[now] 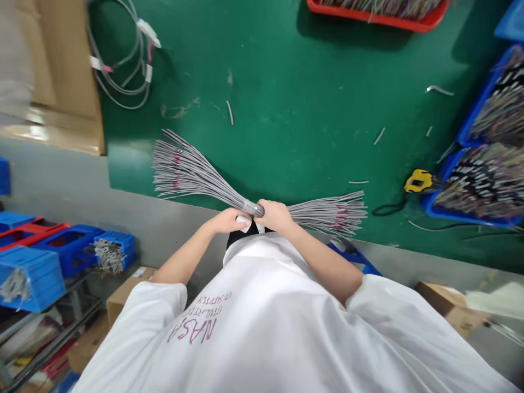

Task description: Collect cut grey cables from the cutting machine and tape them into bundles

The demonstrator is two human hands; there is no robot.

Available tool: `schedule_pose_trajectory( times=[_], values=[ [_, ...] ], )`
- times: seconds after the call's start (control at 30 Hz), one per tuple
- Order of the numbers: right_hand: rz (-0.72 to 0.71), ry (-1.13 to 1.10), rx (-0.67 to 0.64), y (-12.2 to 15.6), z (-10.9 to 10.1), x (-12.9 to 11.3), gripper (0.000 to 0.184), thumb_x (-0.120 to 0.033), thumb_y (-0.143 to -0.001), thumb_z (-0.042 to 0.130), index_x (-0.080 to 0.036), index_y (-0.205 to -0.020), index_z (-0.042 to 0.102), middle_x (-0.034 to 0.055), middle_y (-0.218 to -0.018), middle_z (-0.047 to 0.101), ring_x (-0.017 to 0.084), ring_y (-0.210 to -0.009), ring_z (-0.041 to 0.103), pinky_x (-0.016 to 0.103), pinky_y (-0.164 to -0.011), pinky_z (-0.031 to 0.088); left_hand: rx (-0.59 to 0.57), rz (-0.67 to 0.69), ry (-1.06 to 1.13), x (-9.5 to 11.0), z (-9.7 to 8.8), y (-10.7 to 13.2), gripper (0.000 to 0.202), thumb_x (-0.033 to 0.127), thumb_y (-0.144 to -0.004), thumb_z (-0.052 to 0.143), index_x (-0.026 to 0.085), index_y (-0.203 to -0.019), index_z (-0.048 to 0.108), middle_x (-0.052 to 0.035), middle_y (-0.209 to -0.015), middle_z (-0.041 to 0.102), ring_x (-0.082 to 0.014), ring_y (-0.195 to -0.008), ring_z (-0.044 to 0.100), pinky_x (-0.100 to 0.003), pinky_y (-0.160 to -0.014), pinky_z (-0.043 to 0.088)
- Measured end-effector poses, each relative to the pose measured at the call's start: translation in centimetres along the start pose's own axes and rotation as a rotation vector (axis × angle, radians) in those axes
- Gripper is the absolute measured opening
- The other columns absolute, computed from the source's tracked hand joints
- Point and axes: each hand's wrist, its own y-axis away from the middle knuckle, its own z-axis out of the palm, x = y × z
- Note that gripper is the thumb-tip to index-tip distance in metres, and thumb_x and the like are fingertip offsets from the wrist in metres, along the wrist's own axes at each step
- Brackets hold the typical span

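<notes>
Fanning leftward over the desk's near edge, the grey wire bundle ends at the right hand, fingers grasping its taped neck; the left hand curls just beside, its grip unclear to me. I judge the strands light, springy, apt to splay, so I'd hold that neck. Another wire fan spreads rightward; farther off sits a red tray.

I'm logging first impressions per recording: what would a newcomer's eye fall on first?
Probably the thin grey wires with dark red marks, fanning out either side of the right hand mid-picture. Next, the bright red plastic tray at the top edge, then the yellow-and-black tape measure at right, beside a blue plastic tray.
</notes>
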Motion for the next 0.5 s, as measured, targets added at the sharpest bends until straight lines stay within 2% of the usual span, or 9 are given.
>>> schedule_pose_trajectory(
  times=[0.07,0.13,0.27,0.33,0.4,0.5],
  values=[
    [-0.013,-0.012,0.001,0.2,0.0,-0.2,0.040,-0.037,-0.078,0.066,-0.027,-0.117,0.060,0.0025,-0.094,0.075,0.023,-0.088,0.069,0.027,-0.067,0.041,0.105,-0.084,0.033,1.1,0.9,0.7,0.029,0.041,-0.079,0.065,0.018,-0.093,0.073,-0.0026,-0.093,0.073,-0.0187,-0.086,0.065,-0.029,-0.081,0.050],
    [-0.033,-0.019,0.001,0.4,-0.1,-0.4,0.043,-0.037,-0.080,0.066,-0.029,-0.121,0.058,0.0018,-0.097,0.075,0.023,-0.089,0.069,0.027,-0.068,0.041,0.233,-0.137,0.044,2.1,1.7,1.3,0.031,0.042,-0.081,0.063,0.017,-0.097,0.070,-0.0033,-0.091,0.073,-0.0179,-0.082,0.065,-0.028,-0.075,0.052],
    [-0.043,0.000,-0.003,0.8,-0.7,-0.6,0.032,-0.038,-0.081,0.063,-0.027,-0.112,0.061,0.0021,-0.098,0.075,0.022,-0.090,0.069,0.027,-0.068,0.041,0.517,-0.178,0.019,3.5,3.1,2.6,0.032,0.043,-0.087,0.056,0.017,-0.105,0.062,-0.0012,-0.076,0.067,-0.0148,-0.066,0.061,-0.028,-0.062,0.051],
    [-0.040,0.009,-0.009,0.7,-1.0,-0.6,0.031,-0.038,-0.082,0.063,-0.026,-0.110,0.062,0.0029,-0.099,0.075,0.022,-0.090,0.069,0.026,-0.068,0.041,0.678,-0.168,-0.022,4.0,3.8,3.3,0.027,0.041,-0.091,0.048,0.018,-0.098,0.061,-0.0022,-0.079,0.065,-0.0153,-0.071,0.061,-0.031,-0.068,0.052],
    [-0.047,0.010,-0.021,0.6,-1.1,-0.6,0.031,-0.038,-0.082,0.062,-0.025,-0.110,0.062,0.0035,-0.100,0.074,0.021,-0.091,0.069,0.026,-0.070,0.042,0.833,-0.136,-0.081,4.5,4.5,3.6,0.030,0.038,-0.094,0.040,0.019,-0.088,0.062,-0.0060,-0.091,0.064,-0.0178,-0.087,0.062,-0.036,-0.083,0.052],
    [-0.056,0.010,-0.027,0.6,-1.1,-0.6,0.032,-0.040,-0.082,0.063,-0.024,-0.109,0.062,0.0042,-0.101,0.074,0.021,-0.091,0.068,0.026,-0.070,0.043,0.987,-0.057,-0.165,5.4,5.2,3.0,0.037,0.036,-0.096,0.031,0.019,-0.078,0.060,-0.0096,-0.101,0.061,-0.0211,-0.104,0.058,-0.041,-0.099,0.044]
  ],
)
